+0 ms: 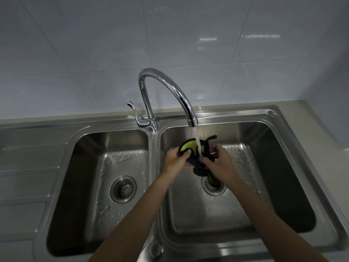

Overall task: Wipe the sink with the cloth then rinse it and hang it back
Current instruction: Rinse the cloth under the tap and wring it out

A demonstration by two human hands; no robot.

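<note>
The rinse is under way. Water runs from the spout of the chrome faucet straight onto the cloth, which both hands hold above the right basin of the stainless double sink. Beads and streaks of water lie on the floors of both basins, so the wiping looks done, though that is a judgement from the wet steel only. What is left, as far as can be told: finish rinsing, probably wring the cloth, turn off the water at the lever, and hang the cloth back. No hook or rail for it shows in this view, so where it goes cannot be told.

The left hand is closed on the left part of the cloth, thumb on top pressing the yellow-green face, fingers curled beneath. The right hand is clenched on the dark bunched part, with a dark edge standing up past its fingertips. The cloth is crumpled between the two hands, and a dark-and-green end hangs down over the right drain strainer; whether it touches the strainer cannot be told. The left basin holds nothing but its own strainer.
</note>
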